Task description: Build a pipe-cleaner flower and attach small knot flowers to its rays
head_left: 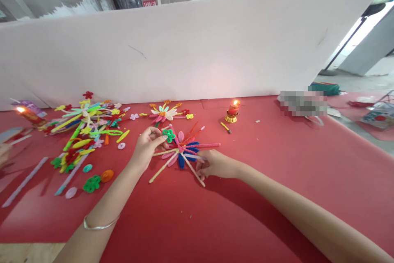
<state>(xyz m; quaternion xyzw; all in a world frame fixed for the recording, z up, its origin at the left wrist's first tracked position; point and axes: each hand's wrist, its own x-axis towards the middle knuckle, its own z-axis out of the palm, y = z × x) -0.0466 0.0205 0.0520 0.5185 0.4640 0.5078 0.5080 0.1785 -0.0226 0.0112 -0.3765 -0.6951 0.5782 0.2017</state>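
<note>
My left hand (pixel 151 146) pinches a small green pipe-cleaner flower (pixel 168 135) between thumb and fingers, at the upper left of a larger pipe-cleaner flower. That larger flower (pixel 181 161) lies on the red table, with pink and blue petals and long pink and cream stems spreading outward. In my right hand (pixel 212 163) is a thin, translucent whitish stick, seemingly a glue stick (pixel 193 156), pointing left over the blue petals. The fingers of this hand are closed, close to the end of a cream stem (pixel 197 177); whether they touch it is unclear.
A lit red candle (pixel 234 109) stands behind, with a short yellow stick (pixel 225 128) before it. Another lit candle (pixel 32 116) is far left, near another person's hand (pixel 3 154). Pipe-cleaner pieces (pixel 81 119) are heaped left. A white board (pixel 197 49) borders the red table (pixel 246 222).
</note>
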